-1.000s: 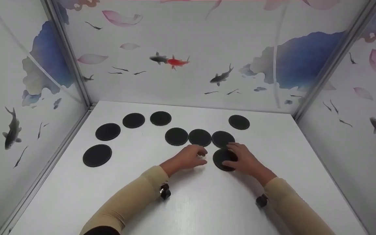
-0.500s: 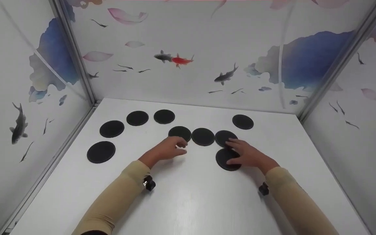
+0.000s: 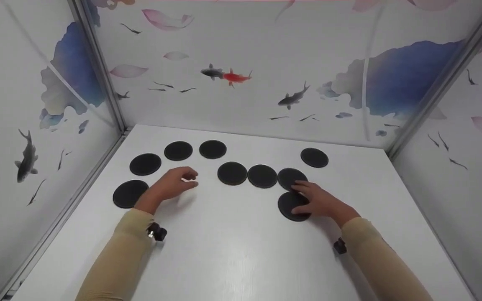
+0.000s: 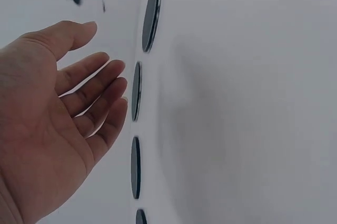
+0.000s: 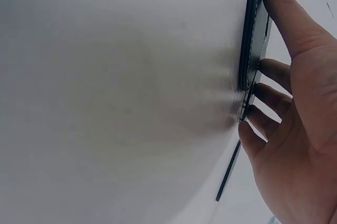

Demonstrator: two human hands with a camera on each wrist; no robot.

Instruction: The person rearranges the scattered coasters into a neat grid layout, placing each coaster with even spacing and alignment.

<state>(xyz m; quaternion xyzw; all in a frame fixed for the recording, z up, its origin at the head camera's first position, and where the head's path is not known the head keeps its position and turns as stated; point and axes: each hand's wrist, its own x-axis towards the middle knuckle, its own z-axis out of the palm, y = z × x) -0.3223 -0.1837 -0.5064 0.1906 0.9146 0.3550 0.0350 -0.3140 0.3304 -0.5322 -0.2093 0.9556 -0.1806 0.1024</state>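
Note:
My right hand (image 3: 322,200) rests at a black round coaster (image 3: 286,205), its thumb on the top. Its fingers reach to the coaster behind (image 3: 288,177); the right wrist view shows the stitched edge of the near coaster (image 5: 255,40). A middle coaster (image 3: 262,176) and a left coaster (image 3: 232,173) continue the touching row. Over the left side of the table, my left hand (image 3: 172,184) is raised with nothing in it, fingers loosely bent. Its wrist overlaps the leftmost coaster (image 3: 126,193) in the head view.
Behind the left hand lie more black coasters (image 3: 145,164), ending with one at the back (image 3: 213,149). A single coaster (image 3: 314,157) lies at the back right. White walls (image 3: 224,113) with printed fish enclose the white table (image 3: 232,251) on three sides.
My left hand has moved left, from near the middle coaster, past the left coaster, to beside the leftmost ones. The right hand stays at the near right coaster. The view has shifted slightly.

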